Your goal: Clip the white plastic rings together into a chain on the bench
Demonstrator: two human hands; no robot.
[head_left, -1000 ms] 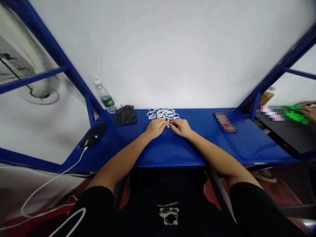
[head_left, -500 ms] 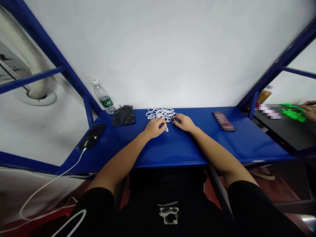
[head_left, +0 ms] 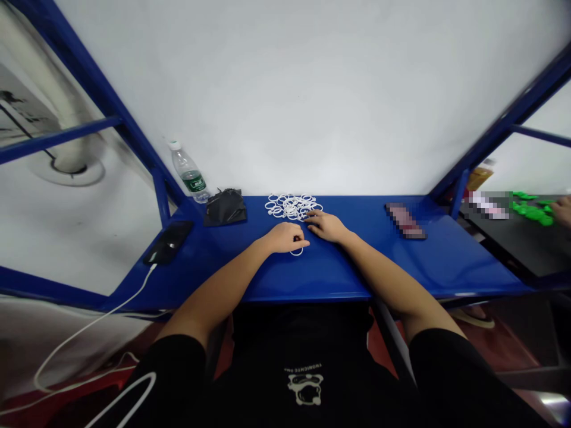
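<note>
A pile of thin white rings [head_left: 292, 205], several tangled together, lies on the blue table against the wall. My left hand [head_left: 284, 238] is in front of the pile with its fingers curled and thumb pointing right. One white ring [head_left: 297, 254] shows in part below the fingers of this hand, which appears to grip it; the rest of the ring is hidden. At the pile's right front edge is my right hand [head_left: 329, 227], palm down. Its fingers are bent a little and apart, with the tips at the nearest rings.
On the left of the blue table [head_left: 307, 276] are a black plastic bag [head_left: 225, 208], a water bottle [head_left: 191, 175] and a black phone [head_left: 168, 242] on a white cable. A pixelated phone-like object [head_left: 405, 221] lies right. Farther right, another person's hand [head_left: 562, 211] is near green pieces [head_left: 533, 211].
My left hand has moved down towards me, away from the pile, along with the white ring. My right hand has shifted slightly left and down at the pile's edge.
</note>
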